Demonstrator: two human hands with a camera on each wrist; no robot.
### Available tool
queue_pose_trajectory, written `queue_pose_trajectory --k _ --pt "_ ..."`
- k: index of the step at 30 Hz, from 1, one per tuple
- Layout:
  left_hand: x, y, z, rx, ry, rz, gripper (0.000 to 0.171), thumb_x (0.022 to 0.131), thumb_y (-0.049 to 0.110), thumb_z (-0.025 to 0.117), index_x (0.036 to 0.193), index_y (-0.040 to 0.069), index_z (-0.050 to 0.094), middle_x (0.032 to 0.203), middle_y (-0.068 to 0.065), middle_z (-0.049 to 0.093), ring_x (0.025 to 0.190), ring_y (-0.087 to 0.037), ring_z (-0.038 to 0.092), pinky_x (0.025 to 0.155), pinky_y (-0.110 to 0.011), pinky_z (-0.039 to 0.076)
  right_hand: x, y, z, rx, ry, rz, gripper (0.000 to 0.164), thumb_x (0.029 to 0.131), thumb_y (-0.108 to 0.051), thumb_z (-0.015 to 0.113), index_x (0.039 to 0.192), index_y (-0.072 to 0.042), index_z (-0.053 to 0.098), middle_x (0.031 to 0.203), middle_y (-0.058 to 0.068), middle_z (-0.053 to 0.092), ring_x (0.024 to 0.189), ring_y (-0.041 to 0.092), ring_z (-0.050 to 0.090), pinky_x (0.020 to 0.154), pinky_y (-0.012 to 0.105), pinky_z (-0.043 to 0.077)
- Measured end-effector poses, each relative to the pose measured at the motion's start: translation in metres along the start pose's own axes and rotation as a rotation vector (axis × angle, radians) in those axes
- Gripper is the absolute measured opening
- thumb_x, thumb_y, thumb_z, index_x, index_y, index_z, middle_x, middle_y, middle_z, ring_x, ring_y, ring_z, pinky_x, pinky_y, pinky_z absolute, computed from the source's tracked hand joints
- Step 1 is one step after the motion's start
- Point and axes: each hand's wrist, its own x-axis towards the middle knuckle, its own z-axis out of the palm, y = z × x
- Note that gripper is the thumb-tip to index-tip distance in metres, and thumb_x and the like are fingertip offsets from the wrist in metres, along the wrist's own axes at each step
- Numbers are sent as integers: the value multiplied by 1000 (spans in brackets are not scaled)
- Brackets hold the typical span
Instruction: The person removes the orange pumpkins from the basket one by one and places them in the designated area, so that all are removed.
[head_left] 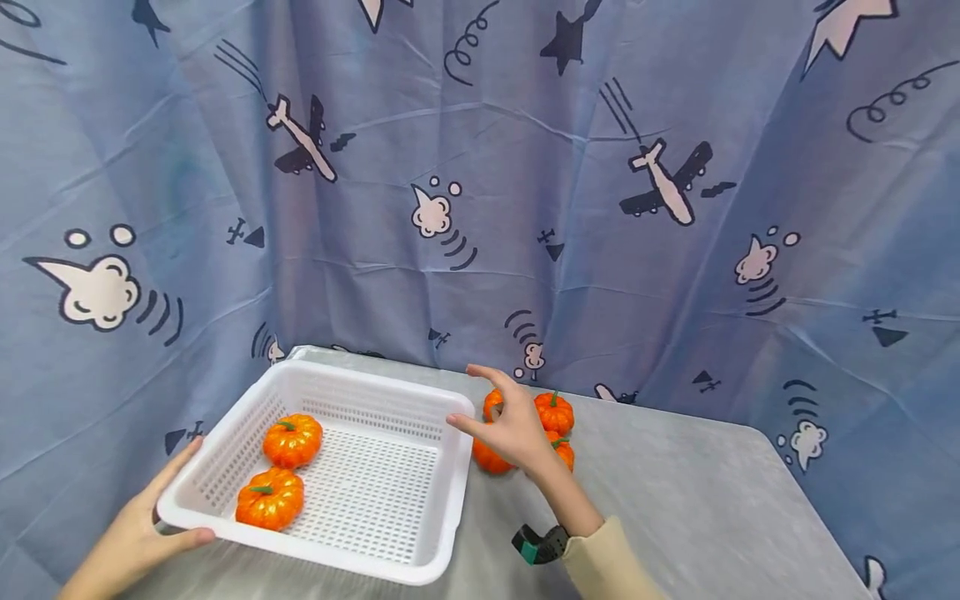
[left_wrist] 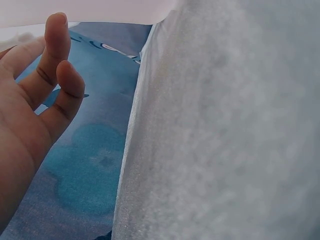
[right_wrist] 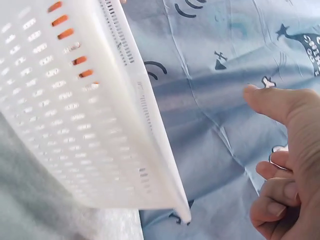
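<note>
A white plastic basket with slotted walls holds two small orange pumpkins at its left side, one pumpkin behind the other pumpkin. My left hand grips the basket's near left corner, thumb over the front rim and fingers along the left side. In the left wrist view, the curved fingers reach up to the basket's edge. Just off the right rim is my right hand, thumb and index finger spread apart, holding nothing. The right wrist view shows the basket's slotted underside, apart from that hand.
Several more orange pumpkins sit on the grey table behind the right hand, partly hidden by it. A blue curtain printed with planes hangs around the table's back and sides. A dark wrist strap shows by the right sleeve.
</note>
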Motion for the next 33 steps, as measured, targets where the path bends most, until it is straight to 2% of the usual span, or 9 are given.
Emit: queue_pose_trajectory --k 5,10,16,21,22,23,24,27,33 --pt "1 1 0 -3 -5 4 121 69 0 92 169 12 27 163 35 25 129 20 36 95 -3 26 12 -10 7 -27 -31 -47 74 82 -33 93 147 -15 62 146 3 62 52 4 37 56 23 42" --pt "3 4 1 -26 0 15 120 67 -1 92 169 10 28 162 34 30 125 18 41 94 -5 30 21 -18 13 -38 -73 -74 74 84 -34 91 148 -13 61 147 5 62 58 9 37 63 24 45" --pt "2 5 1 -41 -2 11 121 67 -3 92 168 9 28 160 35 32 121 18 45 92 -5 32 29 -26 21 -30 -130 -54 72 85 -36 89 148 -15 61 148 4 62 87 15 55 70 26 49" --pt "2 5 0 -39 0 5 121 67 -2 93 169 9 28 160 35 32 121 18 47 91 -4 33 40 -34 30 -53 -158 -64 74 85 -37 89 149 -15 60 148 2 63 82 15 56 72 28 50" --pt "3 5 0 -40 0 3 121 67 -3 92 169 10 28 160 36 32 121 18 46 91 -4 33 43 -36 33 -59 -165 -67 74 85 -38 89 148 -14 61 148 2 63 93 15 61 76 28 53" --pt "3 4 0 -38 0 3 121 67 -2 93 169 10 28 160 36 31 121 18 46 91 -4 33 45 -37 35 -65 -175 -72 74 85 -38 89 148 -13 61 148 2 63 96 17 64 78 30 55" --pt "3 4 0 -36 1 3 121 67 -3 93 169 10 28 159 36 31 120 18 47 91 -4 33 48 -38 38 -73 -184 -81 74 85 -37 89 148 -12 61 148 3 63 109 18 65 83 32 57" --pt "3 4 0 -41 1 10 122 66 -3 93 169 9 28 160 36 31 121 18 46 92 -4 32 54 -41 47 -100 -226 -88 73 85 -38 89 148 -12 61 148 3 62 131 22 60 90 37 58" --pt "2 5 1 -46 2 17 122 66 -3 93 168 9 28 160 36 31 122 18 45 93 -4 32 63 -48 65 -140 -288 -116 74 85 -40 89 147 -11 61 147 5 63 110 29 67 89 32 54"
